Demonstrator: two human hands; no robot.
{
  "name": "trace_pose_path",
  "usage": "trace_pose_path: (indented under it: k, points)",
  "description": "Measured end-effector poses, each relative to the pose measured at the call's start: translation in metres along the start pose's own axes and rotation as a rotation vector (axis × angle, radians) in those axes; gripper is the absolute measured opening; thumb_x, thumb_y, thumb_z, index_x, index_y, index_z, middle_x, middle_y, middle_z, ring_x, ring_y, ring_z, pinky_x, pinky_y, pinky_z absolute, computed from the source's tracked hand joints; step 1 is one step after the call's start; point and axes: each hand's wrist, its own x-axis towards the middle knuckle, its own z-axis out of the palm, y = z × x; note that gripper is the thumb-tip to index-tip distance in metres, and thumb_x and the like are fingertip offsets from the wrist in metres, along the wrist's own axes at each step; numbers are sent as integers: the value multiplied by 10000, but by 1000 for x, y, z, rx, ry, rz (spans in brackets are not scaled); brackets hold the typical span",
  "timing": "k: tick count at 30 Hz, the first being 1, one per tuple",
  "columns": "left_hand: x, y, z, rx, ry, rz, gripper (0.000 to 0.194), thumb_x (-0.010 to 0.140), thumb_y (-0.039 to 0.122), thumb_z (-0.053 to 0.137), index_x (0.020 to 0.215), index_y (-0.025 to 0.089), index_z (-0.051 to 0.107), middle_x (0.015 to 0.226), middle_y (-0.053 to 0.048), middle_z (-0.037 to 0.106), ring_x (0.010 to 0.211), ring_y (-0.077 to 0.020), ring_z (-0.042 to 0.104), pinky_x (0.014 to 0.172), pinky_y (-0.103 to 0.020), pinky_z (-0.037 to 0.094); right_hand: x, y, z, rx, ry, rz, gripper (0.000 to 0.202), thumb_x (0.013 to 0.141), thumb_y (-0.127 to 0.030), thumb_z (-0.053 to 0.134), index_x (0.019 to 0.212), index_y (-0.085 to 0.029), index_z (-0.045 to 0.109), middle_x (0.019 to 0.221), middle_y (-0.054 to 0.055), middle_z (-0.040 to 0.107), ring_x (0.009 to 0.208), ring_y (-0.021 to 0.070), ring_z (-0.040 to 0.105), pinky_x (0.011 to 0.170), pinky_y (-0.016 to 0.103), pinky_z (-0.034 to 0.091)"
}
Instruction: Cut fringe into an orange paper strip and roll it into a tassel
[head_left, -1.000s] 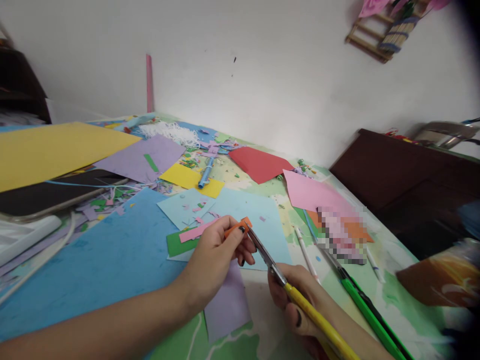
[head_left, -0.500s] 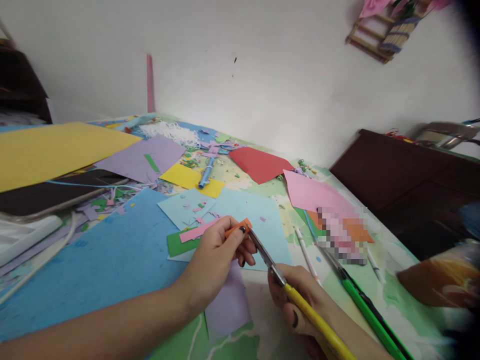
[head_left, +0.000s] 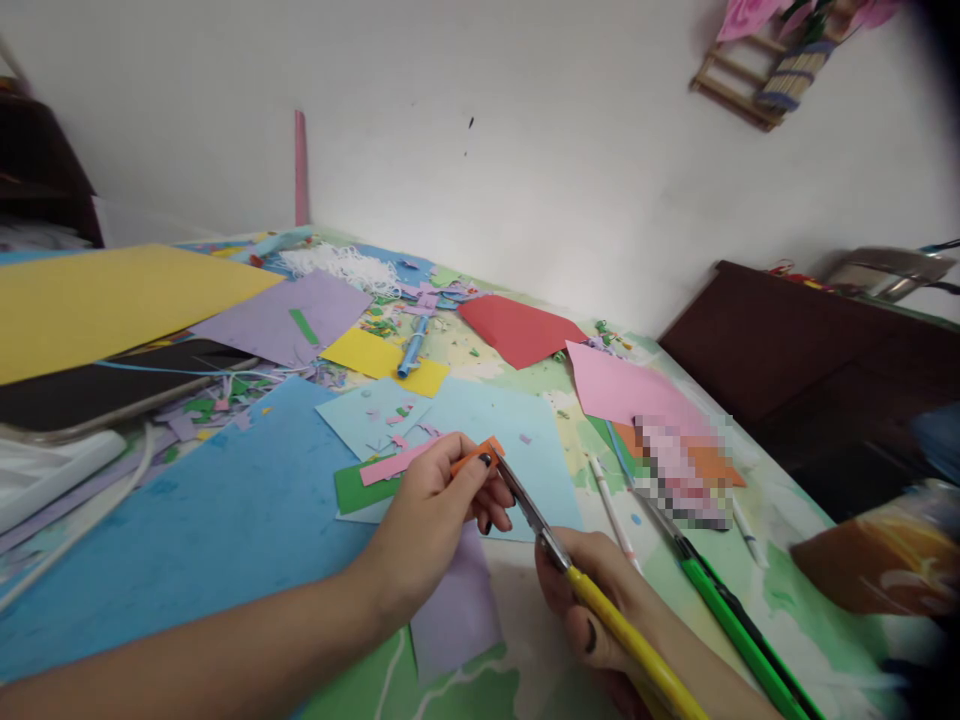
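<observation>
- Fingers [head_left: 466, 487] of the left hand [head_left: 435, 495]: pinched on a small orange paper piece [head_left: 489, 445], over the middle of the counter [head_left: 525, 640], well apart from its edges.
- Right hand [head_left: 596, 570]: wrapped around the scissors [head_left: 592, 590] at the yellow handles; blades close together, tips at the orange paper piece. Whether they cut into it cannot be told.
- Beside the left hand: green paper piece [head_left: 356, 492] with a pink strip [head_left: 382, 467] across it, both overlapping a light blue sheet [head_left: 517, 410].
- Toward the near edge, between the forearms: lavender sheet [head_left: 454, 620].
- Toward the left edge: large blue sheet [head_left: 247, 500]; dark phone [head_left: 135, 385] beyond it.
- Right of the right hand: green-handled tool [head_left: 739, 625], blade toward the far edge; white pen [head_left: 613, 505] nearby.
- Along the right edge: pink sheet [head_left: 626, 385], overlapping an orange sheet [head_left: 712, 455].
- Near the far edge: red sheet [head_left: 517, 330]; to its left, white shreds [head_left: 341, 268].
</observation>
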Motion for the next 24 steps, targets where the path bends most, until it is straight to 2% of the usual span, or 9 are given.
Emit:
trace_pose_path:
  k: [4, 12, 18, 24]
  points:
    - [-1, 0, 0, 12, 12, 4, 163, 862, 268, 477, 736, 166, 501, 635, 19, 592, 542, -96, 558, 543, -244, 381, -2, 2, -1, -8, -18, -24, 493, 772, -655, 521, 693, -205, 338, 672, -42, 273, 571, 103, 261, 496, 224, 257]
    - [0, -1, 1, 18, 13, 0, 162, 856, 274, 483, 736, 165, 498, 627, 21, 584, 533, -93, 548, 536, -241, 376, -2, 2, 0, -38, 30, 25, 504, 753, -667, 541, 679, -195, 381, 714, -18, 334, 626, 122, 321, 535, 227, 302]
    - [0, -1, 1, -3, 29, -1, 127, 842, 248, 478, 751, 164, 506, 620, 18, 587, 522, -98, 551, 528, -241, 378, 3, 0, 0, 54, -19, 34, 546, 713, -700, 560, 653, -198, 353, 612, -51, 277, 567, 102, 255, 486, 216, 229]
    - [0, -1, 1, 3, 25, -5, 152, 854, 250, 466, 735, 163, 503, 624, 13, 590, 527, -97, 554, 530, -241, 381, 3, 1, 1, 72, -11, 33, 537, 711, -672, 589, 643, -194, 353, 624, -54, 265, 547, 87, 239, 466, 208, 216]
